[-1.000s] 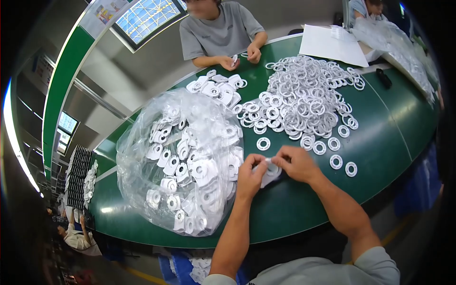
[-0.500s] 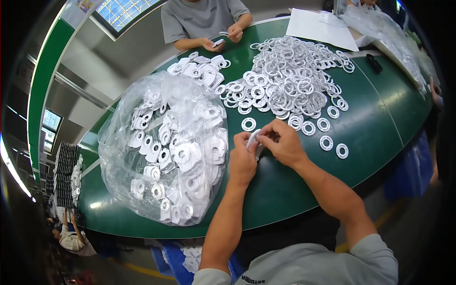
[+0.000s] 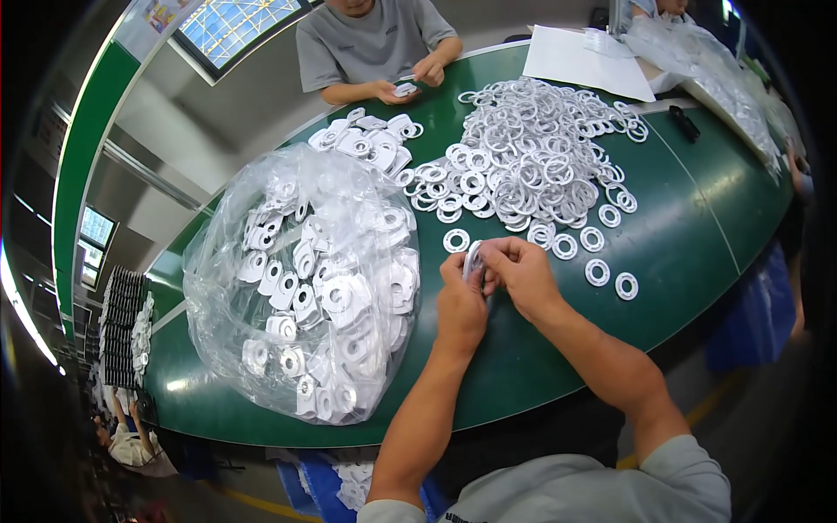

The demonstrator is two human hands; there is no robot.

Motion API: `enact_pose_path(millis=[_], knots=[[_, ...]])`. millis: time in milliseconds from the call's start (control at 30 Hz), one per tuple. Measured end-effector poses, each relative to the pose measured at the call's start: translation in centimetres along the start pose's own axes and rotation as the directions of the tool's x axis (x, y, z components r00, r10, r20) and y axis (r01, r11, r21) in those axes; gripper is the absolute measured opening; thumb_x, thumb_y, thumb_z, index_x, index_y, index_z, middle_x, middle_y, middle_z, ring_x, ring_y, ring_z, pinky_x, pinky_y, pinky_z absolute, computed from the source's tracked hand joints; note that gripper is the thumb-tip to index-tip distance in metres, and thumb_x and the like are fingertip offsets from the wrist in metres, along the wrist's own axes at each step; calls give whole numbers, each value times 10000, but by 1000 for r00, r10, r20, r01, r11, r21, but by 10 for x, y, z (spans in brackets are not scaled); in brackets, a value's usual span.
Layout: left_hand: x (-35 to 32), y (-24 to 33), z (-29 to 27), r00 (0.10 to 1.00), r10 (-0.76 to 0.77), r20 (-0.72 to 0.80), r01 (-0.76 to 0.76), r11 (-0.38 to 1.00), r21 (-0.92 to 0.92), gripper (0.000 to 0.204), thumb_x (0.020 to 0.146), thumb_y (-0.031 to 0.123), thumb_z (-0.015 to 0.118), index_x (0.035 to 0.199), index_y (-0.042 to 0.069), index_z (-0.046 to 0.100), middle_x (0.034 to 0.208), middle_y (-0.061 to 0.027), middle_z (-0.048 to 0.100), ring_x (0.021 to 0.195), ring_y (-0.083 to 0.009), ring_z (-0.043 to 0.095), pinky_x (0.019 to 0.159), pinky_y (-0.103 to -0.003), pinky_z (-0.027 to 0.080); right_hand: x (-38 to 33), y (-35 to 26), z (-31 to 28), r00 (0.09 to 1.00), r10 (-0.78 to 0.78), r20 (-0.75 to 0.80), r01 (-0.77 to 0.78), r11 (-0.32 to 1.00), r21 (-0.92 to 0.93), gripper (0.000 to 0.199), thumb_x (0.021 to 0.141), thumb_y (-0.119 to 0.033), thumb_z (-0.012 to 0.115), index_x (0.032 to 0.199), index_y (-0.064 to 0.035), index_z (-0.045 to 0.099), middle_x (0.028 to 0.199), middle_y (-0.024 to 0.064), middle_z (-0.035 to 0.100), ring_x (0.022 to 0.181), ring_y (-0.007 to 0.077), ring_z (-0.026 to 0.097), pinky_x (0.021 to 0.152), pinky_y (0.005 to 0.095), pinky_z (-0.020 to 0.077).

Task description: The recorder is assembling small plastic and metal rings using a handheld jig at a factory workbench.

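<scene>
Green table point(image 3: 697, 235), curved at the near edge, pale line running across its right part. Both hands meet over it just in front of the person's chest: left hand point(image 3: 460, 301) and right hand point(image 3: 521, 275) pinch one small white ring piece point(image 3: 472, 260) between the fingertips, fingers closed narrow around it, the piece held on edge just above the tabletop. Beyond the hands, a broad loose heap of white rings point(image 3: 527, 161), with single rings strayed out toward the near right. To the left, a large clear plastic bag point(image 3: 305, 279) bulging with flat white tabbed pieces, resting on the table near the left hand. A smaller pile of the same tabbed pieces point(image 3: 370, 139) lies past the bag. Across the table, a co-worker in a grey shirt point(image 3: 370, 44) holds a small white part in both hands. White paper sheet point(image 3: 584, 61) at the far side; more clear plastic bags point(image 3: 715, 74) far right. Grey wall with green trim and a window point(image 3: 235, 26) at upper left.
</scene>
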State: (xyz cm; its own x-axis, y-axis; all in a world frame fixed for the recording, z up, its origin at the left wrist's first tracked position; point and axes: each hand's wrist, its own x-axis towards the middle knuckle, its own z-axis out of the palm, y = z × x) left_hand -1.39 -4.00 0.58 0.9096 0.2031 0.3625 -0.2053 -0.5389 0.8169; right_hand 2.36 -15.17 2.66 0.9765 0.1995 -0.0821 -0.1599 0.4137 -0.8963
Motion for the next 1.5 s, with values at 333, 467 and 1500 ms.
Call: enact_pose_path(millis=[333,467,1500], knots=[[3,1,-2,998,-54,25,53,998,39,248,968,117,507,1170,-1,424,955,-240,656,854,-392,669,682,-416,517,8,-2,-8,999,-48,7,48,960,-274,186,911,-185,626,852,-17,574,678,8,560,485,64,458,433,217,360],[6,-13,-11,997,31,73,-29,999,-31,244,978,148,506,1156,-10,451,960,-191,670,836,-293,685,658,-366,519,13,5,-19,997,-72,29,77,912,-403,176,888,-167,635,843,-8,576,689,10,564,574,71,504,511,233,406],[3,-11,-42,952,-151,268,265,845,-464,101,852,92,616,865,-7,599,747,-35,633,695,-82,572,652,-227,459,-8,-27,-5,874,-148,462,446,619,-646,215,874,-188,623,752,-19,567,687,115,576,614,310,538,560,386,420]])
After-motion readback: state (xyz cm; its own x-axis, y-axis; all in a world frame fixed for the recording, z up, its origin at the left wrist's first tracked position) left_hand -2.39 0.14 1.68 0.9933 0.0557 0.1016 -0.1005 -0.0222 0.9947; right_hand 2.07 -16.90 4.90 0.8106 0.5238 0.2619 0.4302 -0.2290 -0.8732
